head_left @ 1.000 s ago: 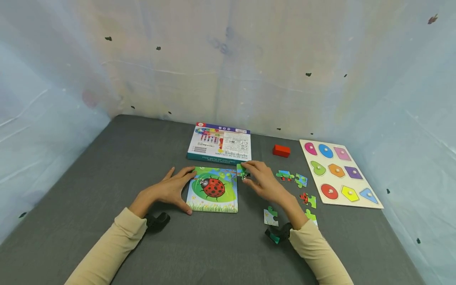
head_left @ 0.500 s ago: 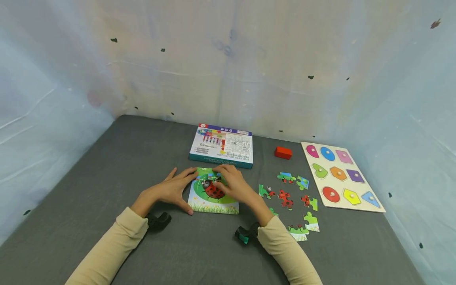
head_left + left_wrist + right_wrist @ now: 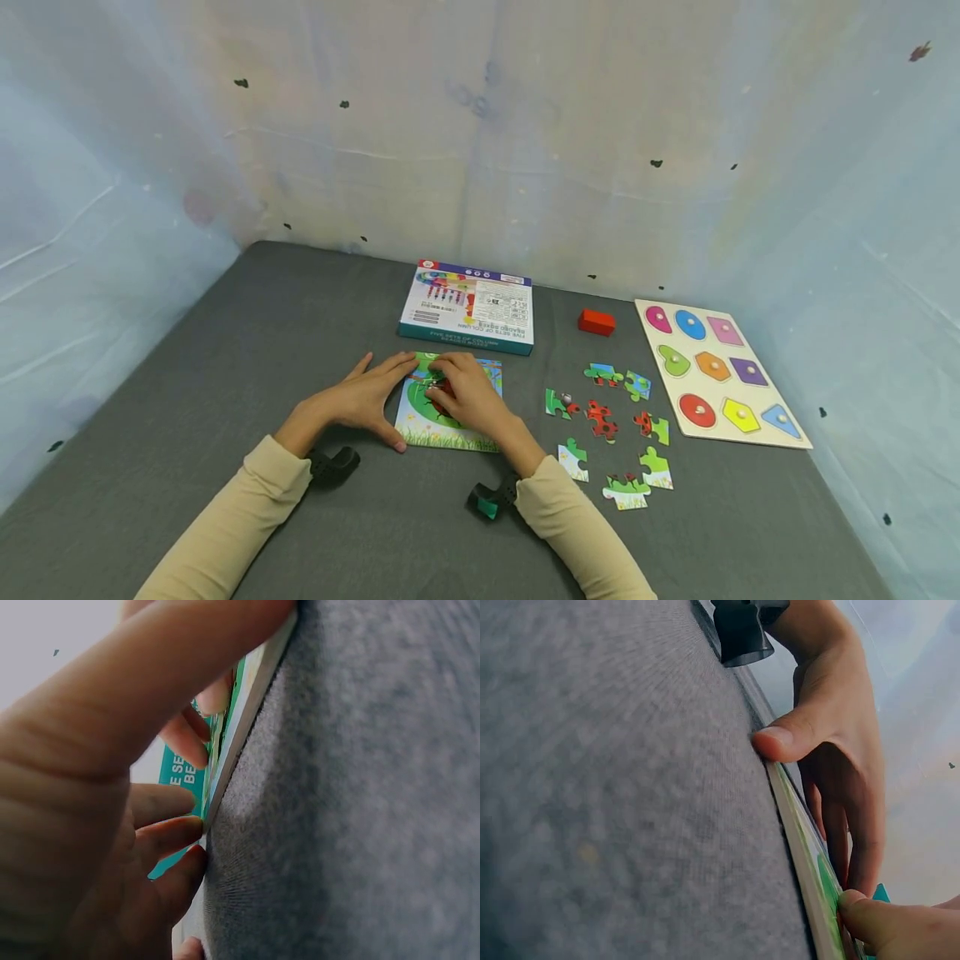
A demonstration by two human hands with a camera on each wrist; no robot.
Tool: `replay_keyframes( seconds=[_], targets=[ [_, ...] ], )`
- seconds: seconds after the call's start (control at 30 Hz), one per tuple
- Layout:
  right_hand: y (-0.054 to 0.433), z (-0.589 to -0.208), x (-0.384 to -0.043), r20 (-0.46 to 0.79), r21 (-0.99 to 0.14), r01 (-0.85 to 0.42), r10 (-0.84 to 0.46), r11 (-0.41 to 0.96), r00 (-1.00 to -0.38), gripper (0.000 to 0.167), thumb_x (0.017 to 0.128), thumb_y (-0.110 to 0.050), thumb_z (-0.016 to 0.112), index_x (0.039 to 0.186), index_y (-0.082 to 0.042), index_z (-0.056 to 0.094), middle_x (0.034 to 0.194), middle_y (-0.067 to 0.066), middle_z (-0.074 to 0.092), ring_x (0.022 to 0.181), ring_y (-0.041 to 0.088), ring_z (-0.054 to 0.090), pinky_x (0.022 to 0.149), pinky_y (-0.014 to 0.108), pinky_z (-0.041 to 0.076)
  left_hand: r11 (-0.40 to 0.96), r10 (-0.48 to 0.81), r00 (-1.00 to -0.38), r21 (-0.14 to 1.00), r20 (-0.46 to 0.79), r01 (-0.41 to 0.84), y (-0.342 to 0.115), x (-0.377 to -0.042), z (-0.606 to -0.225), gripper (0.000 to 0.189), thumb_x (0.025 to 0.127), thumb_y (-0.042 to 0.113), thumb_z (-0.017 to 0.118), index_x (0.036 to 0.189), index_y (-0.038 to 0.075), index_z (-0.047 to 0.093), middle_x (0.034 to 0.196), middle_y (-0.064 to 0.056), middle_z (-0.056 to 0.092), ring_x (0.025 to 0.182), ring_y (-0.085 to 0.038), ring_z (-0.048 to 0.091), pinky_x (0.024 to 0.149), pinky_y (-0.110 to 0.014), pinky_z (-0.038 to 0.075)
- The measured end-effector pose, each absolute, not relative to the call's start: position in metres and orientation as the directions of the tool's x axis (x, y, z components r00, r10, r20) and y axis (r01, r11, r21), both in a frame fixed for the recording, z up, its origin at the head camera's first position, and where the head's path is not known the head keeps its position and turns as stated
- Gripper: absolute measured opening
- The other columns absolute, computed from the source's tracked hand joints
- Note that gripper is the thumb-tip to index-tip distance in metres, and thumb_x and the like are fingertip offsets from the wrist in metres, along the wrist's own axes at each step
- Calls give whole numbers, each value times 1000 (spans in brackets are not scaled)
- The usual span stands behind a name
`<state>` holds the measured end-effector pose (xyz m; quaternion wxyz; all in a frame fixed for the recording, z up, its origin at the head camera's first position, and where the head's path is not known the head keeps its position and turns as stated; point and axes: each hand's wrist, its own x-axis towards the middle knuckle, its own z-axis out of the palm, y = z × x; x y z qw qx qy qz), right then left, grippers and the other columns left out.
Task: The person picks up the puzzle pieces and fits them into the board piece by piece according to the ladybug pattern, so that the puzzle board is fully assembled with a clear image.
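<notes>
A ladybug puzzle board (image 3: 457,440) lies flat on the grey cloth. My left hand (image 3: 356,408) holds its left side, thumb at the near corner and fingers at the far one. Over the board's upper left part, my right hand (image 3: 472,396) pinches a green puzzle piece (image 3: 435,377) against the picture; its fingers hide most of the ladybug. Seen from the right wrist, the right thumb (image 3: 862,913) touches the board's top face. Loose puzzle pieces lie to the right, among them a red spotted piece (image 3: 602,421) and a grass piece (image 3: 626,492).
Behind the board lies a flat box (image 3: 465,304) with printed pictures. A red block (image 3: 596,322) sits right of it. Farther right is a wooden shape board (image 3: 716,389) with knobbed coloured shapes. Pale sheeting (image 3: 562,208) surrounds the table.
My right hand has carried the puzzle piece leftward from the board's right edge to its upper left. My left hand has stayed at the board. The view has shifted slightly.
</notes>
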<state>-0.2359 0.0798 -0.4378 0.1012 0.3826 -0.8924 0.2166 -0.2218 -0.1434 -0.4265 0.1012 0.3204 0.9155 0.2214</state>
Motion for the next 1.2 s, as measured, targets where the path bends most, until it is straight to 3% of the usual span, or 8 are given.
replay_keyframes(
  seconds=[0.3,0.6,0.8,0.93,1.1,1.2],
  targets=[
    [77,-442,-239,359,-358,-696,-597,622,-718,37,89,-27,65,120,-7,62,122,11,53,113,26,44,92,41,39,686,637,-769,487,-42,541,-142,-220,-422,118,57,64,78,146,5,28,154,-16,16,141,-34,12,105,-64,-1],
    [75,-443,-239,356,-417,-661,-557,623,-750,35,88,-27,67,118,-10,64,117,13,51,104,27,43,82,39,40,693,640,-766,475,-57,543,-141,-218,-421,107,61,64,75,146,16,33,153,-20,16,139,-38,17,103,-67,1],
    [77,-442,-241,313,-466,-633,-554,618,-772,42,88,-27,66,124,-6,59,120,15,49,104,28,42,81,40,40,721,612,-791,416,-8,554,-135,-216,-421,99,65,72,65,140,11,44,151,-18,23,138,-37,20,104,-66,5],
    [83,-437,-242,274,-518,-618,-570,591,-775,50,89,-25,65,132,-4,50,125,14,47,112,28,42,88,42,41,701,638,-768,369,58,611,-129,-218,-424,101,64,75,64,136,7,48,148,-14,31,137,-32,24,106,-63,9],
    [100,-427,-242,369,-526,-666,-564,529,-739,52,87,-17,67,133,-1,49,126,14,49,114,28,47,90,44,43,652,675,-732,385,98,653,-124,-220,-428,103,63,70,69,135,0,46,141,-13,41,132,-29,34,109,-52,20],
    [117,-418,-238,432,-509,-692,-543,512,-720,51,85,-12,69,131,-1,50,125,14,51,111,28,51,87,43,46,635,676,-731,429,93,642,-122,-220,-430,104,63,66,73,135,-3,44,141,-15,39,131,-30,34,106,-47,29]
  ],
)
